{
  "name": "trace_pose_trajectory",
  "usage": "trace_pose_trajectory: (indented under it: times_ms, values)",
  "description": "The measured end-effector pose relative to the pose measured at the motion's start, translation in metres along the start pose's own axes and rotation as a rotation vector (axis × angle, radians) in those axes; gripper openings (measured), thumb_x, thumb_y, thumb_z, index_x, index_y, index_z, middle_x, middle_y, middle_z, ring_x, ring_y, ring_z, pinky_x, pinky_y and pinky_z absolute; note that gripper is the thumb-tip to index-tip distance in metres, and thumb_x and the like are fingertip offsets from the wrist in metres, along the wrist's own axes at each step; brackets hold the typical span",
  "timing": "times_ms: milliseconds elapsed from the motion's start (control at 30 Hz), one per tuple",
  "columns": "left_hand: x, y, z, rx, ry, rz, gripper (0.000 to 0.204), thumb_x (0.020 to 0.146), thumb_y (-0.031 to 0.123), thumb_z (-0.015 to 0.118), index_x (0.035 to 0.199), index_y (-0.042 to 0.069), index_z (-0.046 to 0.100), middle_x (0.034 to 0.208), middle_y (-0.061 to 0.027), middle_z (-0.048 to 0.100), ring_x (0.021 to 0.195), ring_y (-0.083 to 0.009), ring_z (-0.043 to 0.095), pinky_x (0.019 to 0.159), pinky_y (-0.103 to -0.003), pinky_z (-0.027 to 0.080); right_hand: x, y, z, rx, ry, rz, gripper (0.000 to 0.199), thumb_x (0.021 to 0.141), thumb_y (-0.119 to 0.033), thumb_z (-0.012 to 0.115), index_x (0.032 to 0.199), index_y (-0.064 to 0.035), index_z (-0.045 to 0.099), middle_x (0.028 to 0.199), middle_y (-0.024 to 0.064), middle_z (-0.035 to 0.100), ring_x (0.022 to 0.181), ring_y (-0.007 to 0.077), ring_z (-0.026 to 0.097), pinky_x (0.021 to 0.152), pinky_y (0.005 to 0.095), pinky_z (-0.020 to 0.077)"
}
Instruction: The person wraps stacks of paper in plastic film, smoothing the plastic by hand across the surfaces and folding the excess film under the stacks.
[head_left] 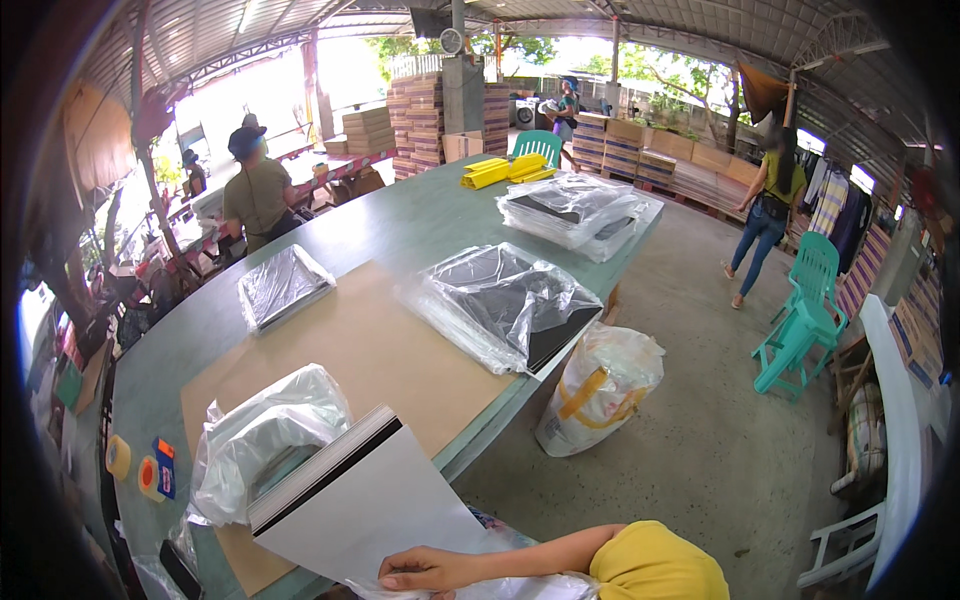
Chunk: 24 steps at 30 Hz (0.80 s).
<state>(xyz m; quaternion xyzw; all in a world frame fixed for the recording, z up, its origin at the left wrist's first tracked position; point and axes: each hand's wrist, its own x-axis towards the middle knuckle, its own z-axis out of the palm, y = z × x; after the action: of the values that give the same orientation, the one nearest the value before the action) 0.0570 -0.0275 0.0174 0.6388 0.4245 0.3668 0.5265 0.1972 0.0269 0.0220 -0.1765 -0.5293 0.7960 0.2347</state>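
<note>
A thick stack of white sheets with a black layer in it [375, 500] leans at the table's near edge, close to my body. My right hand [425, 570] lies at its lower end, fingers bent and closed on clear plastic around the stack. My left hand is out of view. Left of the stack lies a crumpled clear plastic bag [275, 430]. Beyond it, on a brown cardboard sheet [350, 335], rests a pile of black sheets in clear plastic [510, 300]. A smaller plastic-wrapped dark pack [286, 286] is farther left.
The long green table [390, 228] also carries tape rolls [150, 478], another plastic-wrapped pile [575, 210] and yellow bundles [500, 172]. A filled white sack [602, 390] stands on the floor to the right, near green plastic chairs [805, 320]. Several people are farther off.
</note>
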Motion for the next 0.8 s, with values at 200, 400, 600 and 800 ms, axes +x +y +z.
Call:
trace_pose_trajectory:
  times_ms: [200,400,600,800]
  values:
    - [-0.001,-0.008,-0.005,0.077,0.013,-0.043,0.039,0.07,0.014,0.063,0.103,0.003,0.044,0.091,-0.0071,0.048,0.084,-0.0164,0.047,0.071,-0.028,0.04,0.004,0.004,-0.001,-0.045,-0.02,-0.057,0.036,0.087,-0.037,0.04,0.092,-0.0033,0.049,0.064,-0.0019,0.039,0.041,0.0039,0.034,0.036,0.0158,0.0263]
    - [0.001,-0.003,-0.008,0.113,-0.027,-0.071,0.046,0.071,0.015,0.063,0.109,0.003,0.04,0.1,-0.0096,0.047,0.092,-0.019,0.046,0.079,-0.03,0.038,0.009,0.013,-0.005,-0.142,-0.009,-0.093,0.035,0.087,-0.036,0.041,0.093,-0.0028,0.051,0.076,0.0008,0.047,0.067,0.0061,0.042,0.057,0.0181,0.0339]
    - [-0.001,0.01,-0.008,0.108,0.021,-0.14,0.043,0.072,0.023,0.063,0.105,0.002,0.045,0.098,-0.0104,0.051,0.09,-0.0204,0.048,0.078,-0.031,0.039,0.008,0.017,-0.01,-0.145,-0.034,-0.053,0.038,0.086,-0.037,0.042,0.096,-0.0011,0.05,0.081,0.0027,0.048,0.074,0.0092,0.044,0.065,0.021,0.0357]
    - [-0.006,-0.005,-0.025,0.034,0.243,0.031,0.019,0.073,0.015,0.06,0.082,-0.001,0.056,0.074,-0.0055,0.056,0.069,-0.015,0.053,0.064,-0.027,0.042,0.007,0.007,-0.02,-0.699,0.002,-0.35,0.03,0.083,-0.025,0.05,0.096,0.0019,0.05,0.087,0.0095,0.054,0.08,0.0173,0.051,0.07,0.0285,0.0397]
